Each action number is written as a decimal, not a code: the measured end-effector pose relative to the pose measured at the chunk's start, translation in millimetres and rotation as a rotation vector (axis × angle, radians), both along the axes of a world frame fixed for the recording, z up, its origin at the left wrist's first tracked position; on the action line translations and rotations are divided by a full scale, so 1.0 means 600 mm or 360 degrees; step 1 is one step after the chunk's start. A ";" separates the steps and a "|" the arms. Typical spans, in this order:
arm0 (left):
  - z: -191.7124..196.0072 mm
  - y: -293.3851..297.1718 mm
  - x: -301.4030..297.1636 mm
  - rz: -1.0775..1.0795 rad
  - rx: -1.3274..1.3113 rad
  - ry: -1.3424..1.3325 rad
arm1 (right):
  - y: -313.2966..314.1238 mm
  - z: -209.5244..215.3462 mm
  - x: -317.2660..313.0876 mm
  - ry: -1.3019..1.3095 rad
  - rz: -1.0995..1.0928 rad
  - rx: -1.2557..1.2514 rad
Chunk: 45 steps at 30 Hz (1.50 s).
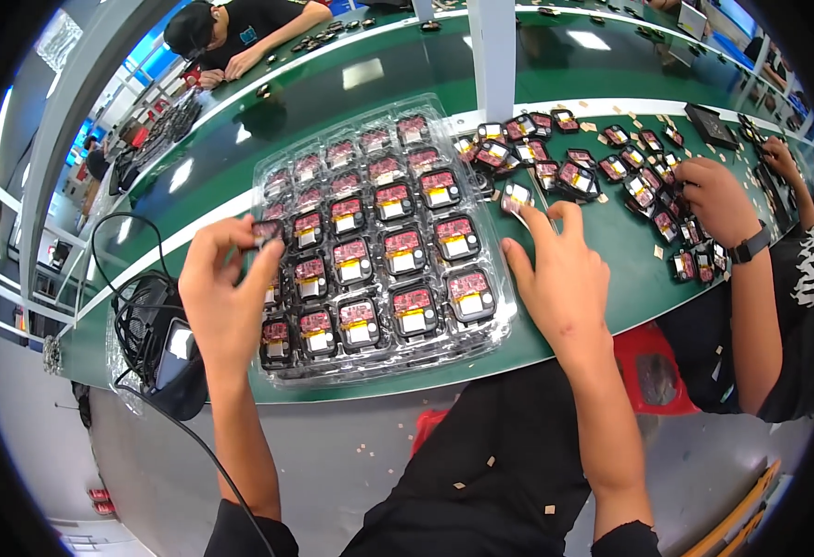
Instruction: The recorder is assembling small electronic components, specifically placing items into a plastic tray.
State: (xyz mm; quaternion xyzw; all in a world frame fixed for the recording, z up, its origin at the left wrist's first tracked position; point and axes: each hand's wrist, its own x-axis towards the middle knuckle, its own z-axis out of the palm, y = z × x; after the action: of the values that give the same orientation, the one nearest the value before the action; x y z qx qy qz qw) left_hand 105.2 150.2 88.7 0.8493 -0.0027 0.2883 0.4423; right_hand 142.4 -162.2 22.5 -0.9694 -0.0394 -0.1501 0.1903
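Note:
A clear plastic tray [504,320] lies on the green bench, its pockets filled with several small black modules with red and white faces [405,249]. My left hand [226,297] pinches one such module [266,230] over the tray's left edge. My right hand [560,278] rests at the tray's right edge, its fingertips on another module [516,197] lying on the bench. A loose heap of the same modules [574,162] spreads to the right of the tray.
A co-worker's hand with a black wristband [718,200] works in the heap at right. A black device with cables [161,348] sits at the bench's left end. A white post [492,56] rises behind the tray. Another person leans over the far bench [240,32].

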 end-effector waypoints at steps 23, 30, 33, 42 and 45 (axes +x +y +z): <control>-0.017 0.079 0.062 -0.0113 0.0776 0.0496 | -0.021 -0.020 -0.035 -0.0190 0.0114 0.0305; -0.002 0.057 0.056 -0.0117 0.1115 0.0583 | -0.028 -0.013 -0.044 -0.0132 0.0064 0.0409; -0.018 0.081 0.060 -0.0211 0.0852 0.0587 | -0.029 -0.009 -0.053 -0.0133 0.0126 0.0537; -0.021 0.091 0.060 -0.0368 0.0803 0.0722 | -0.055 -0.002 -0.094 -0.0018 0.0128 0.1047; -0.024 0.091 0.059 -0.0346 0.0873 0.0744 | -0.050 0.003 -0.094 -0.0001 0.0095 0.1006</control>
State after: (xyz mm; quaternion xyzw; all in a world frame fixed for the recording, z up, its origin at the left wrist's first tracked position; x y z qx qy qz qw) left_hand 140.9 205.1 74.4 0.9738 -0.0690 0.0265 0.2151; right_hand 86.2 -191.9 24.3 -0.8605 -0.0192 -0.1496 0.4865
